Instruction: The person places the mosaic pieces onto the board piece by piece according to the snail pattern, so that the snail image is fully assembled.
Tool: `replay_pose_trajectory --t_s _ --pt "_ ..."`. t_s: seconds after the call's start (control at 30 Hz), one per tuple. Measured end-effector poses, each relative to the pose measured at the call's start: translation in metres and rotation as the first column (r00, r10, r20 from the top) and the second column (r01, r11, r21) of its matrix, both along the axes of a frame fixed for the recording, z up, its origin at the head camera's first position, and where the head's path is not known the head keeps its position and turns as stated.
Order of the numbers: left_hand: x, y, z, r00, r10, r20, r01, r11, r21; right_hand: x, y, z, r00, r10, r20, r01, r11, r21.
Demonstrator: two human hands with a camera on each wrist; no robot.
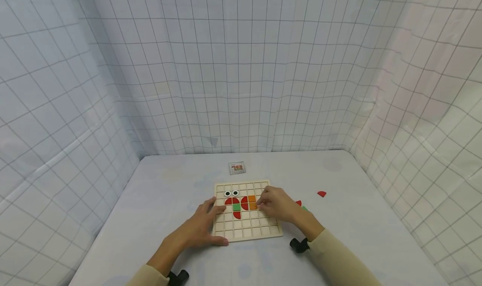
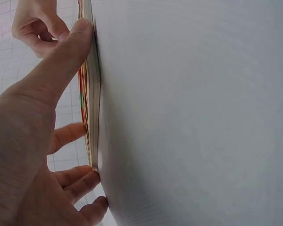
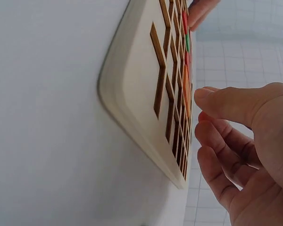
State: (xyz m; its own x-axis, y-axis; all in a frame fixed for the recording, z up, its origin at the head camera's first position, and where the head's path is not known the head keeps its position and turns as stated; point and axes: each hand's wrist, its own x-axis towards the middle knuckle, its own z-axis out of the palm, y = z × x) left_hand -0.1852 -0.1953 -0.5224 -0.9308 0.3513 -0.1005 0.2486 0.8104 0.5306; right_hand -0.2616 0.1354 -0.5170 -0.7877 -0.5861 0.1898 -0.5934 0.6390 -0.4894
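A square pale wooden board (image 1: 244, 234) with a grid of cells lies on the table. In it sit several red quarter-round tiles (image 1: 237, 215), a green square tile (image 1: 236, 207), orange square tiles (image 1: 252, 198) and two round eye pieces (image 1: 235, 193). My left hand (image 1: 203, 225) spreads along the board's left side, thumb at the near edge and fingers on the far part, one reaching over the cells. My right hand (image 1: 276, 202) is bent over the right of the board, fingertips right at the orange tiles. Red shows at one fingertip in the right wrist view; I cannot tell whether a tile is pinched there.
A small picture card (image 1: 237, 167) lies behind the board. On the right is a loose red quarter-round tile (image 1: 321, 193); another red piece (image 1: 298, 203) and a green piece (image 1: 304, 208) are partly hidden by the right forearm. Gridded white curtains (image 1: 241, 89) enclose the table.
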Motion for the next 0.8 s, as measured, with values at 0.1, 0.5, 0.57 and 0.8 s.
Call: replay_pose_trajectory --t_s 0.1,0.5,0.57,0.8 --pt "0.0 0.002 0.0 1.0 0.01 -0.013 -0.01 1.0 0.005 0.001 0.01 -0.001 1.0 -0.016 -0.017 0.016 1.0 -0.001" --pt "0.0 0.004 0.001 0.994 0.026 -0.103 -0.035 0.996 -0.079 0.004 0.06 0.005 0.996 -0.071 -0.052 0.071 0.998 -0.001" --pt "0.0 0.004 0.002 0.993 0.034 -0.113 -0.044 0.995 -0.088 0.005 0.069 0.005 0.995 -0.101 -0.028 0.101 0.995 -0.003" --pt "0.001 0.006 0.001 0.992 0.054 -0.115 -0.064 0.994 -0.088 0.012 0.095 0.006 0.983 -0.177 0.042 0.177 0.984 0.017"
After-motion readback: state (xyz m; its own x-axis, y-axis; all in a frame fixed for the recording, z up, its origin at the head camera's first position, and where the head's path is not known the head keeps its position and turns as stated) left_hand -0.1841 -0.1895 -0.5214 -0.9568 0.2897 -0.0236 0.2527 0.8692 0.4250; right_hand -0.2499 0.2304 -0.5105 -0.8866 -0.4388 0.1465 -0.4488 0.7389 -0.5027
